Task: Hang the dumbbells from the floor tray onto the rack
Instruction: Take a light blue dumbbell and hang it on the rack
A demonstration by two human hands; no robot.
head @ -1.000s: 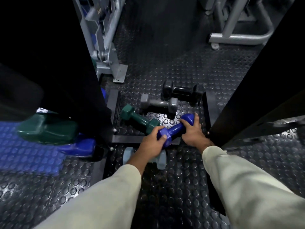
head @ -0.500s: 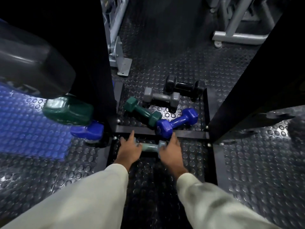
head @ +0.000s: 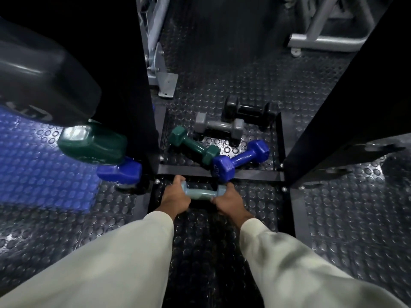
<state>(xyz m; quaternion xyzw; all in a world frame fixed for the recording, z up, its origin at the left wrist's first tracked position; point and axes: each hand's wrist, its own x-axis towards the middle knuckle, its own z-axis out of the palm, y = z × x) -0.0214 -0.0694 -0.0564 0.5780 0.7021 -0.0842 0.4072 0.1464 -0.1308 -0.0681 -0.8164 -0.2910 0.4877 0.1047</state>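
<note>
Down low, the left hand (head: pixel 175 197) and the right hand (head: pixel 229 200) each curl round one end of a small pale-blue dumbbell (head: pixel 201 193), just in front of the black metal floor tray (head: pixel 255 174); a blue vinyl dumbbell (head: pixel 240 160) rests across the tray's front bar, touching a dark-green dumbbell (head: pixel 193 146); a grey dumbbell (head: pixel 216 126) and a black dumbbell (head: pixel 249 112) lie behind them.

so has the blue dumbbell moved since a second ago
Yes. The blue dumbbell was held in both hands; it now lies released, one end on the tray's front bar, against the green dumbbell.

You see black rubber flooring with raised round studs (head: pixel 222 70). A blue studded mat (head: pixel 33 165) lies left. Grey metal machine frames (head: pixel 322 38) stand beyond.
</note>
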